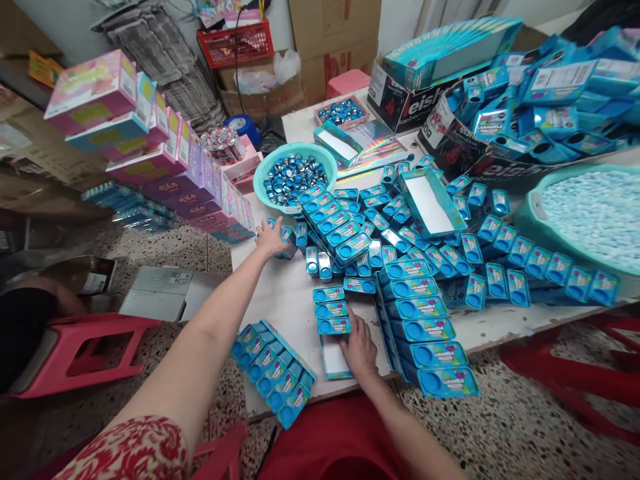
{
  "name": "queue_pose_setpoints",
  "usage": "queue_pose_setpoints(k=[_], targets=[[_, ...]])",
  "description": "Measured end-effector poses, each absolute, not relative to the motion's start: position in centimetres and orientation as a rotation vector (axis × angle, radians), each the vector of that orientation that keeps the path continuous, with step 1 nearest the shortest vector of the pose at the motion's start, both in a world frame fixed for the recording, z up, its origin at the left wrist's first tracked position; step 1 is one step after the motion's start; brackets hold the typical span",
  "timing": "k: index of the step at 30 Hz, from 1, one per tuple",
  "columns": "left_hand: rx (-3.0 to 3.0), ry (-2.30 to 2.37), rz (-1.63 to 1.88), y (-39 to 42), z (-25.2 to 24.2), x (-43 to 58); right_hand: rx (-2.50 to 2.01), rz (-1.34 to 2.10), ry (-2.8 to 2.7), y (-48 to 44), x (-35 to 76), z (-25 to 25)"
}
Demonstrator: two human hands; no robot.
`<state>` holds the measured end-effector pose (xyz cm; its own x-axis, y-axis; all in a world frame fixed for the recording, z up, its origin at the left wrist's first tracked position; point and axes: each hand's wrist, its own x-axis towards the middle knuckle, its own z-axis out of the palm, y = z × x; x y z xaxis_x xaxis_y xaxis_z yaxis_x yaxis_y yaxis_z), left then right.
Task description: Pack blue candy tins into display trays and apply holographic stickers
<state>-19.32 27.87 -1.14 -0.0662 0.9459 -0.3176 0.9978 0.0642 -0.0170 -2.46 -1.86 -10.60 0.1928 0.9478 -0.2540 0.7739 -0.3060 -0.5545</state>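
My left hand (271,238) reaches far out over the white table (280,300) and closes round a small blue candy box (288,235) at the left edge of a big pile of such boxes (360,230). My right hand (358,348) lies near the front edge, fingers spread flat on a part-filled blue display tray (332,333) holding three small boxes. A full tray (273,373) sits to its left at the table's corner. A long full tray (425,320) runs to the right.
A teal bowl of small shiny tins (294,175) stands behind the pile. An empty tray (431,201), a teal basin of pale candies (590,213) and cartons of blue boxes (525,100) fill the right. Pink and purple boxes (150,147) are stacked left; pink stool (80,350) below.
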Motion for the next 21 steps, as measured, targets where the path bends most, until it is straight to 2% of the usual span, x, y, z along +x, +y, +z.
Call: queue_pose_setpoints(k=[3, 7, 10, 12, 14, 17, 21], targets=[[2.129, 1.966, -0.448, 25.0, 0.0, -20.8, -2.13, 0.804, -1.611, -1.5, -2.4, -11.1], [2.429, 1.49, -0.513, 18.0, 0.3, -23.2, -2.07, 0.741, -1.537, -2.6, -2.4, -10.9], [2.493, 1.276, -0.465, 14.7, -0.1, -24.5, -1.971, 0.546, -1.44, -5.5, -2.7, -8.3], [2.507, 1.197, -0.438, 14.1, -0.2, -25.3, -1.73, 0.556, -1.458, -6.6, -3.4, -5.3], [2.516, 1.135, -0.424, 14.4, -0.3, -26.2, -1.443, 0.774, -1.457, -5.6, -4.9, -2.1], [2.454, 1.195, -0.326, 14.8, -0.7, -27.8, -1.354, 1.165, -1.173, 0.3, -8.7, 0.5], [2.259, 1.205, -0.16, 14.8, -2.0, -29.4, -1.563, 1.496, -0.771, 10.1, -13.6, -1.6]])
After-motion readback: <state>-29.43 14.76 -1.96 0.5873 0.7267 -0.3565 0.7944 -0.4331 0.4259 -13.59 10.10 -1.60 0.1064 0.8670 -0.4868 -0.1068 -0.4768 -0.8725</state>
